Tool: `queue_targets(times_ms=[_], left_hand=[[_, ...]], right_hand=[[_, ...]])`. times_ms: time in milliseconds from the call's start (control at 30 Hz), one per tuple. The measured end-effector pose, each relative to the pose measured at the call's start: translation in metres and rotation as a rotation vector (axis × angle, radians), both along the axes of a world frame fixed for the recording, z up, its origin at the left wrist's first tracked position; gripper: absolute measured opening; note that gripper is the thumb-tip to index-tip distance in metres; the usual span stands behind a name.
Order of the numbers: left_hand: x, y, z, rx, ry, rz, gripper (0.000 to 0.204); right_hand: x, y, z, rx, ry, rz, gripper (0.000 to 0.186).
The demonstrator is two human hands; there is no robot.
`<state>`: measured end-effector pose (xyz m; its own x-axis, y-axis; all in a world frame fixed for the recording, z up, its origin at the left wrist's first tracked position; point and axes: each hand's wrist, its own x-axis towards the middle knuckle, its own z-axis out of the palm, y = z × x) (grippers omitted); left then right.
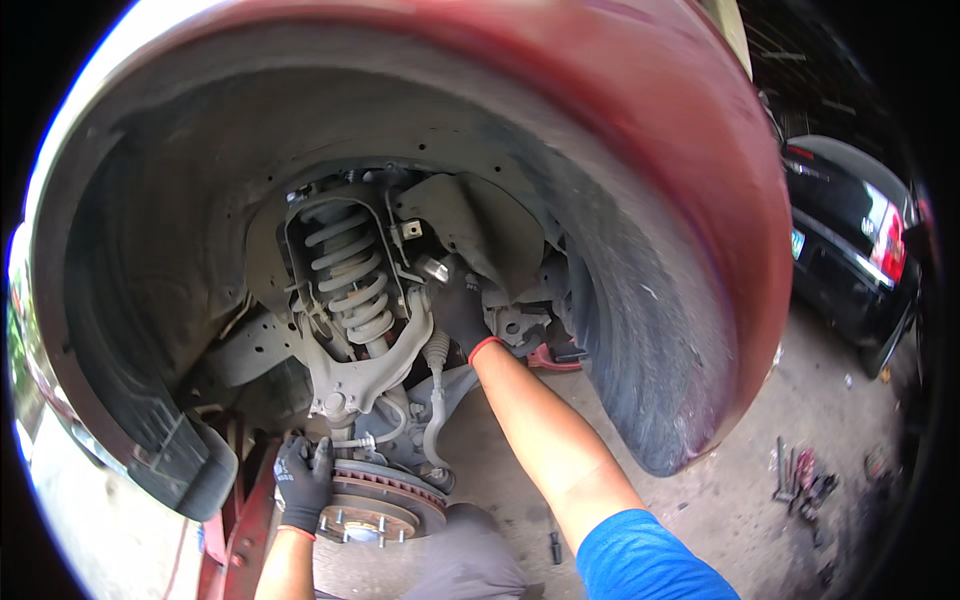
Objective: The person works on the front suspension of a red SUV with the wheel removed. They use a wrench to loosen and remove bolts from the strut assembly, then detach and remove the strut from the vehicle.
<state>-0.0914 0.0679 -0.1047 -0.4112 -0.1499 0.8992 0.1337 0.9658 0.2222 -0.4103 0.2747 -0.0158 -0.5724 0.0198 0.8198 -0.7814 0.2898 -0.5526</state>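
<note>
My right hand (460, 308), in a dark glove with a red cuff, reaches up beside the upper control arm (418, 322). Its fingers close around a short shiny metal cylinder (435, 268); the rest of that piece is hidden by the glove. Left of it stands the grey coil spring (348, 265) on its strut. Down at the lower left, my gloved left hand (303, 475) rests against the left edge of the brake disc (375, 487), thumb and fingers apart. Wheel studs stick out of the hub (368, 524).
A dark wheel-well liner (640, 300) and red fender (690, 150) arch over the work. A red stand (232, 540) is at the lower left. Loose parts (805, 485) lie on the floor at right, near a parked black car (845, 240). A dark socket-like piece (555, 547) lies below.
</note>
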Motion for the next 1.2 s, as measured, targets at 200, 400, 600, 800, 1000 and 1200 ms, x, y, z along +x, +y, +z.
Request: queue_targets(times_ms=[200,400,600,800,1000,1200], left_hand=[[0.005,0.0,0.005,0.152,-0.242,0.061,0.048],[0.008,0.004,0.009,0.148,-0.261,0.056,0.045],[0.007,0.002,0.01,0.129,-0.297,0.054,0.039],[0.007,-0.001,0.009,0.146,-0.336,0.097,0.042],[0.007,-0.002,0.007,0.136,-0.299,0.039,0.041],[0.006,-0.003,0.006,0.138,-0.337,0.109,0.042]], right_hand=[[-0.008,0.039,0.003,0.063,0.3,-0.259,0.038],[-0.024,0.109,0.045,-0.099,0.186,-0.275,0.04],[-0.037,0.121,0.049,-0.205,0.121,-0.22,0.041],[-0.035,0.12,0.038,-0.299,0.097,-0.135,0.043],[-0.031,0.113,0.032,-0.351,0.087,-0.087,0.044],[-0.03,0.11,0.028,-0.389,0.074,-0.05,0.046]])
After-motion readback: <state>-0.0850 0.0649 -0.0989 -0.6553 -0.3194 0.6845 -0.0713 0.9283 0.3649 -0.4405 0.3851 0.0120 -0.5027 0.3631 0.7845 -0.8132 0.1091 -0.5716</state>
